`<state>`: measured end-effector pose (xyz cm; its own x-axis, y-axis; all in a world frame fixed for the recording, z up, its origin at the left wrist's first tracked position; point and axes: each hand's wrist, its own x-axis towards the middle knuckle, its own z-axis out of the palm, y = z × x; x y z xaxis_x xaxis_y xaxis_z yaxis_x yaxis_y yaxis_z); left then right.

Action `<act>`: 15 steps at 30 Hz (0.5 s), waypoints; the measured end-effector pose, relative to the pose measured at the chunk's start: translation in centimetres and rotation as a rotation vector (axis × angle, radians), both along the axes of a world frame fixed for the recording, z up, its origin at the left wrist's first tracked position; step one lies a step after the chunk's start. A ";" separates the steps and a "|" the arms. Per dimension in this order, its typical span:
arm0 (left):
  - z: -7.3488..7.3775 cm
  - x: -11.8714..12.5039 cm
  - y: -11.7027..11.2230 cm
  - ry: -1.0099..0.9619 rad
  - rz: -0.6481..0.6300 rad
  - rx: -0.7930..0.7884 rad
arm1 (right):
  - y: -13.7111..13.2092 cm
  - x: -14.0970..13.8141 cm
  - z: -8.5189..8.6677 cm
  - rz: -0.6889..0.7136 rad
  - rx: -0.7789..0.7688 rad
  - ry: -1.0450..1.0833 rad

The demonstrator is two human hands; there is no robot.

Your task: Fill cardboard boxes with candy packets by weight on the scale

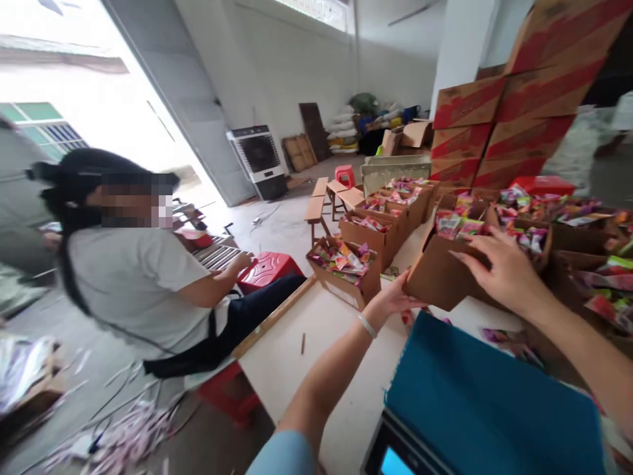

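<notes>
A brown cardboard box [438, 274] filled with colourful snack packets [457, 224] is tilted above the pale worktable [297, 356]. My left hand [395, 297], a bracelet on its wrist, grips the box's lower left corner from beneath. My right hand [497, 267] lies over the box's right side with fingers curled on its wall. A scale with a teal platform [484, 396] stands just in front of the box.
A seated person in a grey shirt [133, 277] rests a hand on a red stool [270, 267] at the left. More open boxes of packets [346, 260] line the table. Stacked red-and-brown cartons [504, 125] rise at the right. Scraps litter the floor [113, 435].
</notes>
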<state>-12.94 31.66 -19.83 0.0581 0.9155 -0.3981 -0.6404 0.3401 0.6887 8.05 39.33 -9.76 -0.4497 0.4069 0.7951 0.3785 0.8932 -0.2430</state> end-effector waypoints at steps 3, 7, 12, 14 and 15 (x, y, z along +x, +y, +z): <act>2.3 2.3 -7.0 -0.045 -0.017 0.027 | -6.7 3.5 4.1 0.032 0.039 -0.028; 2.8 8.0 -16.5 -0.055 -0.002 0.061 | -16.0 8.6 5.5 0.056 0.010 -0.096; 2.7 11.6 -23.1 0.577 -0.285 0.033 | -20.8 14.3 2.0 0.056 -0.042 -0.254; 3.9 10.5 -23.7 0.851 -0.352 0.063 | -20.7 15.6 1.5 0.099 -0.042 -0.321; 4.9 9.5 -23.7 0.928 -0.321 0.099 | -20.7 15.9 1.7 0.114 -0.048 -0.350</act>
